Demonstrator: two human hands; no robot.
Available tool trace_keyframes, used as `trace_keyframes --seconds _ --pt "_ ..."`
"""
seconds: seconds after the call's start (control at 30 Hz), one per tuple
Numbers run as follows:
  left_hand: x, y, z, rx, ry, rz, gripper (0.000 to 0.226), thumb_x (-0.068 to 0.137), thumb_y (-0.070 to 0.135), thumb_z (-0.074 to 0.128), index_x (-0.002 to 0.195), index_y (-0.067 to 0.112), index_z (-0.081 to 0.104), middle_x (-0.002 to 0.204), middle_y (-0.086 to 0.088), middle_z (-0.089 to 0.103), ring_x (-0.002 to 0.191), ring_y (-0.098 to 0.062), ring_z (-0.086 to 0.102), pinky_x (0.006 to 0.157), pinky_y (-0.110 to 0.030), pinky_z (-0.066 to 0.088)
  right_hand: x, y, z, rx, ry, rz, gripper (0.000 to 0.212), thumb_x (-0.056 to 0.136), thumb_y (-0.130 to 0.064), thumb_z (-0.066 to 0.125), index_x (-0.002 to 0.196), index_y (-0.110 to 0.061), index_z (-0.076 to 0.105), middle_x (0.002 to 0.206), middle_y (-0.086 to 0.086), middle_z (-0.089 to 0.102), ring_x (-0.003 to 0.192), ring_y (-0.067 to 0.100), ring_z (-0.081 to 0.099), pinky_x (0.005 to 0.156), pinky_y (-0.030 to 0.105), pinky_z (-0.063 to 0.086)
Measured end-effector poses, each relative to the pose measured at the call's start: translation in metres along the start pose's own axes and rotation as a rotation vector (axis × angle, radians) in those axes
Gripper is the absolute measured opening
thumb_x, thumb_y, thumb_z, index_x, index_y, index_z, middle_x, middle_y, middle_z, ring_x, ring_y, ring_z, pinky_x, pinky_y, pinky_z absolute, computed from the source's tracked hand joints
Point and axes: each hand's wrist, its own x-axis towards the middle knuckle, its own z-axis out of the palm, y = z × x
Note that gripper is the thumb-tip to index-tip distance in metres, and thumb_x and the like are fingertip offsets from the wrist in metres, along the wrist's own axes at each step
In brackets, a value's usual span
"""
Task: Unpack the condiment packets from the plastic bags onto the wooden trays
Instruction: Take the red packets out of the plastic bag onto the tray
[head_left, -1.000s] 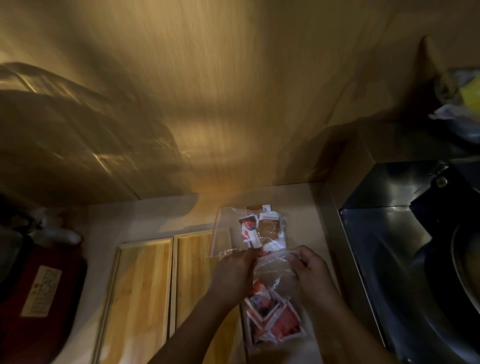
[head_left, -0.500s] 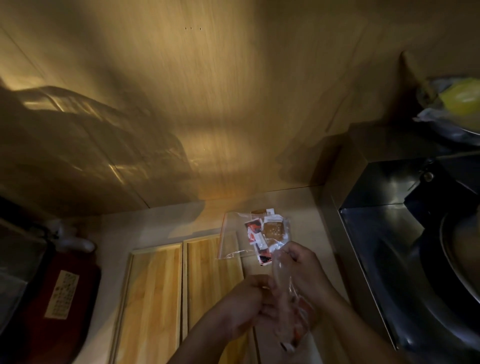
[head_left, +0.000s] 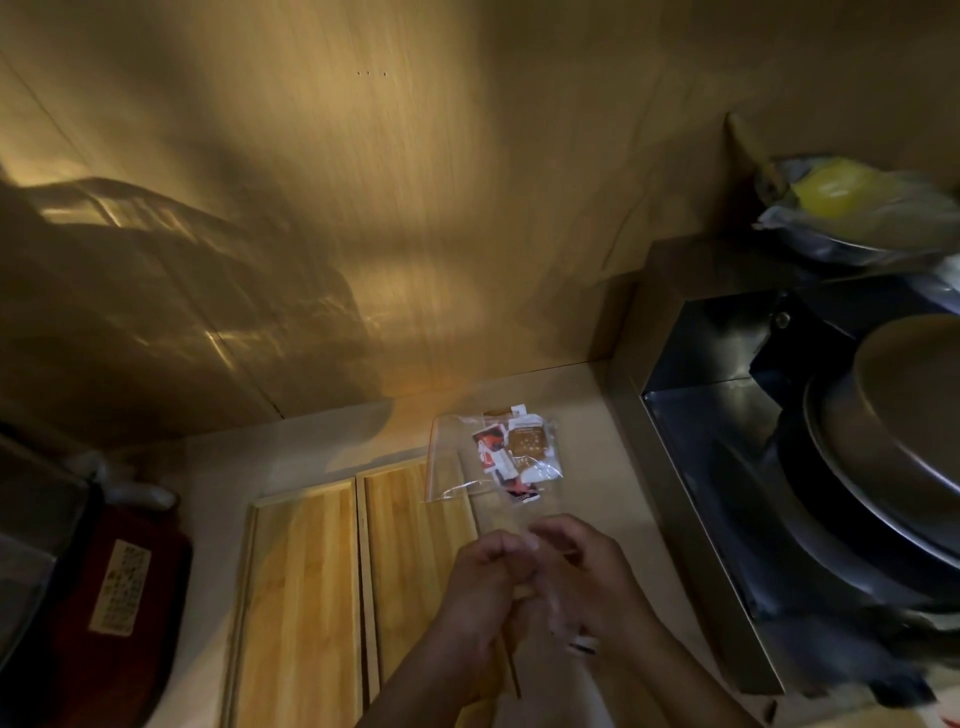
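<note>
Two wooden trays lie side by side on the pale counter, the left tray (head_left: 301, 597) and the right tray (head_left: 410, 525). A clear plastic bag (head_left: 452, 457) holding red, white and brown condiment packets (head_left: 519, 449) rests behind them, its near edge over the right tray's far corner. My left hand (head_left: 483, 592) and my right hand (head_left: 597, 577) are pressed together above the right tray's right edge, both gripping a second clear plastic bag (head_left: 561, 613) bunched between them. Its contents are mostly hidden; a striped packet edge shows below my right hand.
A steel box-shaped unit (head_left: 727, 467) with dark pans (head_left: 893, 447) stands to the right. A bowl with a yellow item in plastic (head_left: 841, 208) sits at the back right. A dark red appliance (head_left: 124, 597) fills the left. A wood-panelled wall (head_left: 415, 208) rises behind the counter.
My hands drew together and bunched the near bag, so its red packets no longer show. The far bag has stayed in place.
</note>
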Motion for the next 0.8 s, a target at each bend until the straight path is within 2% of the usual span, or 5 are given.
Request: trace_keyframes --seconds 0.13,0.3,0.47,0.67,0.8 --pt "-0.004 -0.008 -0.001 0.025 -0.021 0.041 0.025 0.082 0.003 0.064 0.06 0.01 0.056 0.074 -0.016 0.066 0.068 -0.021 0.064 0.051 -0.023 0.05 -0.018 0.0 -0.002 0.002 -0.023 -0.055 0.014 0.069 -0.032 0.066 0.076 -0.021 0.068 0.065 -0.002 0.058 0.059 0.003 0.052 0.054 0.015 0.043" --pt "-0.009 -0.017 -0.005 0.026 -0.094 0.049 0.032 0.084 0.006 0.062 0.055 0.014 0.05 0.055 -0.001 0.062 0.049 -0.007 0.056 0.045 -0.015 0.045 -0.031 0.001 -0.011 -0.059 -0.058 -0.107 0.019 0.066 -0.042 0.055 0.078 -0.04 0.071 0.071 0.013 0.068 0.066 0.01 0.055 0.063 0.024 0.046" --pt "-0.011 -0.024 -0.006 0.107 -0.143 0.18 0.027 0.084 0.005 0.062 0.06 0.007 0.05 0.05 -0.002 0.055 0.045 -0.007 0.045 0.045 -0.014 0.038 -0.042 0.002 -0.012 -0.244 0.024 -0.141 0.041 0.067 -0.05 0.05 0.078 -0.015 0.069 0.072 0.018 0.068 0.06 0.02 0.058 0.061 0.038 0.05" --pt "-0.007 -0.035 -0.006 0.129 -0.122 0.275 0.028 0.084 -0.001 0.061 0.058 0.006 0.051 0.053 -0.004 0.063 0.048 -0.005 0.056 0.048 -0.014 0.043 -0.046 0.003 -0.01 -0.507 0.018 -0.158 0.018 0.081 -0.025 0.053 0.09 -0.014 0.064 0.082 0.008 0.069 0.077 0.022 0.063 0.071 0.037 0.053" --pt "-0.008 -0.04 -0.005 0.157 -0.056 0.36 0.03 0.082 0.0 0.063 0.056 0.007 0.051 0.045 0.005 0.057 0.045 -0.002 0.05 0.049 -0.014 0.04 -0.053 0.002 -0.01 -0.625 -0.039 -0.09 0.026 0.082 -0.028 0.051 0.108 -0.028 0.055 0.097 0.004 0.067 0.09 0.024 0.064 0.074 0.031 0.049"
